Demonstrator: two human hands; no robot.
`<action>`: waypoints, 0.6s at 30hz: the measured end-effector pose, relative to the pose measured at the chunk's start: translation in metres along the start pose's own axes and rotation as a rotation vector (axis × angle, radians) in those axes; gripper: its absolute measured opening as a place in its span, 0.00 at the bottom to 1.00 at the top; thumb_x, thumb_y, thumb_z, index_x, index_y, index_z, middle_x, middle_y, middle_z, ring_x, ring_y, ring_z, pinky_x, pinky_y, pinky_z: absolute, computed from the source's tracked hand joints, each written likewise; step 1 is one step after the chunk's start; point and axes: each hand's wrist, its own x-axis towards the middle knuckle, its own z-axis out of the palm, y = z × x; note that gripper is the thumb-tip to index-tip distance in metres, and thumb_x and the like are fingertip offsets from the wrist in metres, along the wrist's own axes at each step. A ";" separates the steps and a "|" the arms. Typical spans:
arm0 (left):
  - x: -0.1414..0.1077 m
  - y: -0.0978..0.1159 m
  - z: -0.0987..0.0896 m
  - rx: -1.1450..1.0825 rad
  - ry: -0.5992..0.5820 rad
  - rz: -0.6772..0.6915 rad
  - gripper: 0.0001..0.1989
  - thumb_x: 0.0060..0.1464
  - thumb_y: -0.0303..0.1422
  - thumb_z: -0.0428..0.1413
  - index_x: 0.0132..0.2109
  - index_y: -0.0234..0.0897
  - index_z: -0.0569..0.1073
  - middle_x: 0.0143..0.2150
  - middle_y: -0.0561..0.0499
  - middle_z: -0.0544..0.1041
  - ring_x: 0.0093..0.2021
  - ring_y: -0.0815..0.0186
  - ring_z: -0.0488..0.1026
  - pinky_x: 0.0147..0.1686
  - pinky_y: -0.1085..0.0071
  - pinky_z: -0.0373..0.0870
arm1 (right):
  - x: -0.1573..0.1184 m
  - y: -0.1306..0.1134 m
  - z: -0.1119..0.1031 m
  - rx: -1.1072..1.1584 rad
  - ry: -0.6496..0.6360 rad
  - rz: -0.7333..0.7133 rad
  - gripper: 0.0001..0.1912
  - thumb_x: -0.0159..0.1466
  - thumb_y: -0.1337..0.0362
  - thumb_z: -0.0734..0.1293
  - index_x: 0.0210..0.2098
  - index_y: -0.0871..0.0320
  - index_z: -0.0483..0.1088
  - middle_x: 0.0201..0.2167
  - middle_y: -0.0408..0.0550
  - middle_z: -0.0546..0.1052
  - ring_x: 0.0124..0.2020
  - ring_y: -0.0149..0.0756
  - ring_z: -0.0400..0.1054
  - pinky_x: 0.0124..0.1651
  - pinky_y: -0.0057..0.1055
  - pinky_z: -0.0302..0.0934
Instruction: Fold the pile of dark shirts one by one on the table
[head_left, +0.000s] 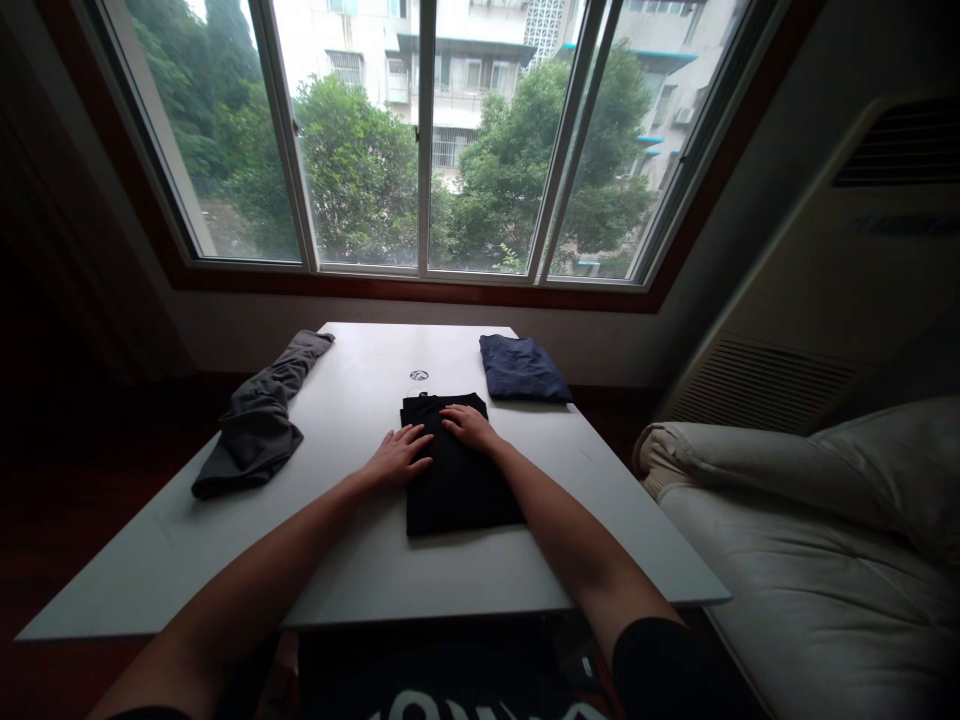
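Observation:
A black garment (457,490), folded into a flat rectangle, lies on the white table (352,570) in front of me. My left hand (397,456) rests on its left edge with the fingers spread and lying flat. Toward the far right part of the same garment, my right hand (469,427) is laid palm down, fingers stretched out. Neither hand grips anything. My right forearm hides part of the garment's right side.
A crumpled grey garment (259,420) lies along the table's left edge. At the far right corner sits a folded navy garment (523,368). A small round mark (419,375) shows on the tabletop. A pale sofa (810,560) stands to the right, windows (367,180) ahead.

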 end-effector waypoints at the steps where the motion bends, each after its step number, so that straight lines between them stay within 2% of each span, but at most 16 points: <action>1: 0.000 0.000 0.000 0.000 0.000 0.000 0.31 0.71 0.51 0.49 0.74 0.46 0.63 0.79 0.45 0.53 0.78 0.45 0.47 0.73 0.38 0.44 | 0.000 0.000 0.000 0.001 0.000 0.001 0.19 0.74 0.57 0.65 0.62 0.50 0.74 0.64 0.51 0.72 0.67 0.45 0.65 0.73 0.49 0.53; 18: 0.002 -0.002 0.002 0.007 0.002 0.002 0.32 0.70 0.51 0.49 0.74 0.47 0.62 0.78 0.46 0.53 0.77 0.45 0.47 0.73 0.40 0.45 | 0.002 0.001 0.002 -0.003 0.001 -0.003 0.19 0.74 0.57 0.66 0.62 0.51 0.75 0.64 0.51 0.73 0.68 0.45 0.64 0.73 0.47 0.53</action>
